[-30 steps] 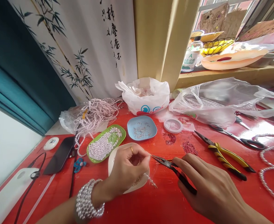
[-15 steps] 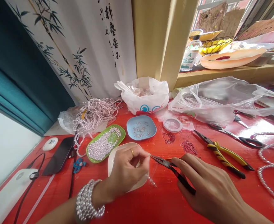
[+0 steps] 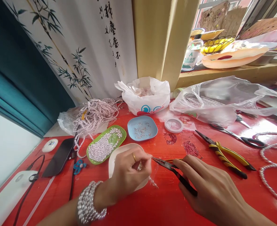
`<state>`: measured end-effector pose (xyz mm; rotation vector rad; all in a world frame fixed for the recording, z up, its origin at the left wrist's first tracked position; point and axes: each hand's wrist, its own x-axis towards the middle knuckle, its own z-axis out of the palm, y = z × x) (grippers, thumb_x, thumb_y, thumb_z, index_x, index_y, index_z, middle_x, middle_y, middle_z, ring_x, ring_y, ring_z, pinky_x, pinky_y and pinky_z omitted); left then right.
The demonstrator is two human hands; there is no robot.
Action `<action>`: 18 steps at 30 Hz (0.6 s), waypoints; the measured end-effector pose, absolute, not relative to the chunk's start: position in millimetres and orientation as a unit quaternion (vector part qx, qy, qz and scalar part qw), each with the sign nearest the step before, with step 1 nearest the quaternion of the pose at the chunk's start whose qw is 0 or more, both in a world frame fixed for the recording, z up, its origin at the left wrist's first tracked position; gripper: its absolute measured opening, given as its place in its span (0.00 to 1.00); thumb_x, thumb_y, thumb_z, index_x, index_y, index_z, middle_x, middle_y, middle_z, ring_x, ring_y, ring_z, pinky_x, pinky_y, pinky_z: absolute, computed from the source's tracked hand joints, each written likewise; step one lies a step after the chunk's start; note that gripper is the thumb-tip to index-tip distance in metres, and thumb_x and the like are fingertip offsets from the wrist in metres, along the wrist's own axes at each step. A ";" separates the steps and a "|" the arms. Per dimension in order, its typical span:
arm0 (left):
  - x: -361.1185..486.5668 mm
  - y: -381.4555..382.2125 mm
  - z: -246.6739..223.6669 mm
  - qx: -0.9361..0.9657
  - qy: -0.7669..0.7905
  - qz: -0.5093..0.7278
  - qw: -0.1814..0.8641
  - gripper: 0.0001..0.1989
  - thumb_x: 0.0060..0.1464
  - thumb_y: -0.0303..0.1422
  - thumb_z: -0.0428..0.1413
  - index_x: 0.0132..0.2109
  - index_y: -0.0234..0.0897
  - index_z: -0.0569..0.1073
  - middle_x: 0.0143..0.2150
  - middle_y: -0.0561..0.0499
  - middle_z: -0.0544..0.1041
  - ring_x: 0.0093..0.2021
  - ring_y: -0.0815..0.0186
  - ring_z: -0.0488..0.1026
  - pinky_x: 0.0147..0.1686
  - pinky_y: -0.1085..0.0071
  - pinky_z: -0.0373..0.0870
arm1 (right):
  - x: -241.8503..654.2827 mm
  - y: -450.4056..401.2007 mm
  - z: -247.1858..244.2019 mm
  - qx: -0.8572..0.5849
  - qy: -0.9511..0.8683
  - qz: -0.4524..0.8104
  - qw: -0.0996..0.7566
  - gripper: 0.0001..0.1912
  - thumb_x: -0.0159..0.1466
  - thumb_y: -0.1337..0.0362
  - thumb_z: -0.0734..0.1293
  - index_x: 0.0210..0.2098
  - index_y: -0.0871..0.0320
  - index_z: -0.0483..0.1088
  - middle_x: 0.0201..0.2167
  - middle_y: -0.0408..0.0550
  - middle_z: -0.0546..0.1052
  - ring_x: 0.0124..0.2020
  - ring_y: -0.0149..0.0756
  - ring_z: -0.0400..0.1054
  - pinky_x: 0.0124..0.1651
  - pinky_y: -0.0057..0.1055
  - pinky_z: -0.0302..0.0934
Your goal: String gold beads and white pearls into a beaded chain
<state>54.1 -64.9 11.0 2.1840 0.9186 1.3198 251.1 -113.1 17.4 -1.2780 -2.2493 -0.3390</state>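
Observation:
My left hand (image 3: 132, 168) is closed in a pinch above a white dish (image 3: 112, 160). A short strand of clear beads (image 3: 153, 182) hangs below its fingers, and more beads show inside the curled palm. The tiny piece at the fingertips is too small to make out. My right hand (image 3: 206, 185) grips needle-nose pliers (image 3: 173, 169) with dark handles, their tips touching or almost touching the left fingertips. Left of the dish, a green tray (image 3: 95, 161) holds loose pearl beads (image 3: 102, 150). Behind it, a blue tray (image 3: 131, 135) holds small metal pins (image 3: 142, 130).
Yellow-handled pliers (image 3: 225, 157) and scissors (image 3: 253, 142) lie on the right, near bead strands (image 3: 262, 175). Bead strings (image 3: 98, 113) are heaped at the back left. Plastic bags (image 3: 148, 99) stand along the back. A phone (image 3: 58, 158) and cable lie left.
The left fingers have curled in slightly, and beads show more clearly in the palm. The pliers stay at the left fingertips. The whole view has shifted very slightly.

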 end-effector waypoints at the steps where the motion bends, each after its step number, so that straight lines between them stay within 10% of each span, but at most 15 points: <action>1: 54.0 -64.8 10.5 0.789 0.327 0.477 0.208 0.07 0.45 0.19 0.54 0.30 0.35 0.69 0.20 0.57 0.64 0.20 0.76 0.56 0.20 0.78 0.55 | 251.4 -113.3 17.4 -0.472 -0.832 -0.126 0.263 0.12 0.56 0.73 0.56 0.38 0.59 0.65 0.26 0.48 0.72 0.22 0.36 0.65 0.20 0.28 0.56; 18: 51.3 -65.0 3.9 0.815 0.300 0.465 0.173 0.11 0.47 0.19 0.52 0.37 0.37 0.68 0.24 0.55 0.70 0.22 0.74 0.58 0.21 0.77 0.58 | 251.3 -113.9 19.8 -0.473 -0.833 -0.121 0.261 0.13 0.56 0.74 0.55 0.36 0.59 0.68 0.25 0.48 0.72 0.22 0.35 0.65 0.20 0.28 0.55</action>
